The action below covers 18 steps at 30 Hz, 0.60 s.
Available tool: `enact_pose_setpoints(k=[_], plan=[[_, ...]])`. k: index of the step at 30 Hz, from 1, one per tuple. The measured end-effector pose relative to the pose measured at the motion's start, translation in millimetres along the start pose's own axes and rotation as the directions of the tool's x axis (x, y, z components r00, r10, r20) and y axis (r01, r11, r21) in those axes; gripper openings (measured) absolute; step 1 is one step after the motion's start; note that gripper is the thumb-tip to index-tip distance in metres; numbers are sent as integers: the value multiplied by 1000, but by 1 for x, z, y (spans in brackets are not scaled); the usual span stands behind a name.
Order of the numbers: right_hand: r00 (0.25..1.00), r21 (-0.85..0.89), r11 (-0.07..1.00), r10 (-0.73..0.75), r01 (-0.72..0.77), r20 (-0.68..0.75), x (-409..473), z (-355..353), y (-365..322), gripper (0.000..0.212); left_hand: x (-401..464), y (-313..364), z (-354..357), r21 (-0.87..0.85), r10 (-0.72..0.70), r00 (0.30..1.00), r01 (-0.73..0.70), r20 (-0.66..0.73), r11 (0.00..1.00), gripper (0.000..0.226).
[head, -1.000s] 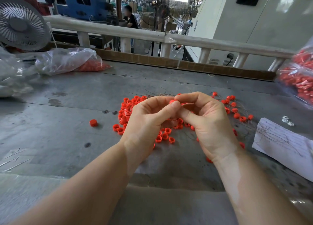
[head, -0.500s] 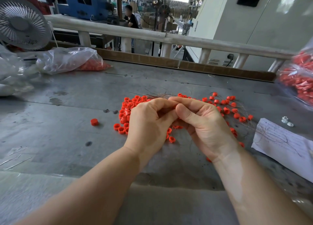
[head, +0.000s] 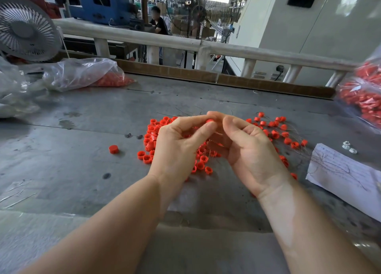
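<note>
While the left hand (head: pixel 177 150) pinches a red cap (head: pixel 210 121) in its fingers (head: pixel 208 127) above the worktop (head: pixel 82 170), the right hand (head: pixel 251 154) curls its fingers (head: pixel 216 115) against the cap; whether they grip, I cannot tell. Loose red caps (head: pixel 150 137) lie scattered beneath; a paper sheet (head: pixel 340 174) lies rightward.

left hand (head: pixel 177 150) pinches red cap (head: pixel 210 121) | right hand (head: pixel 251 150) fingers (head: pixel 216 114) touch it

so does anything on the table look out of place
One small red plastic cap sits alone on the grey metal table, left of the main heap of red caps, closed end up. Otherwise nothing else stands out.
</note>
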State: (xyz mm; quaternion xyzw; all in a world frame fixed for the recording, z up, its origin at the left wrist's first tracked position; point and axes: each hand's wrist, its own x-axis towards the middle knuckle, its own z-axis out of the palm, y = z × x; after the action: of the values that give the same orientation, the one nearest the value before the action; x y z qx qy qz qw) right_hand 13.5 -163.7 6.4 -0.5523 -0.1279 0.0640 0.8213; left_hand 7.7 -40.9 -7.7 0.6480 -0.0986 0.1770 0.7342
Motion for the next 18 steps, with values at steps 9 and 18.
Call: enact_pose_setpoints(k=[9, 18], plan=[[999, -75, 996, -40, 41, 12, -1, -3, 2, 24, 1, -1, 0, -61, -53, 998, 56, 43, 997, 14], [991, -273, 955, -130, 116, -34, -1, -2, 7, 24, 4, -8, -2, -227, -240, 968, 252, 79, 941, 30]])
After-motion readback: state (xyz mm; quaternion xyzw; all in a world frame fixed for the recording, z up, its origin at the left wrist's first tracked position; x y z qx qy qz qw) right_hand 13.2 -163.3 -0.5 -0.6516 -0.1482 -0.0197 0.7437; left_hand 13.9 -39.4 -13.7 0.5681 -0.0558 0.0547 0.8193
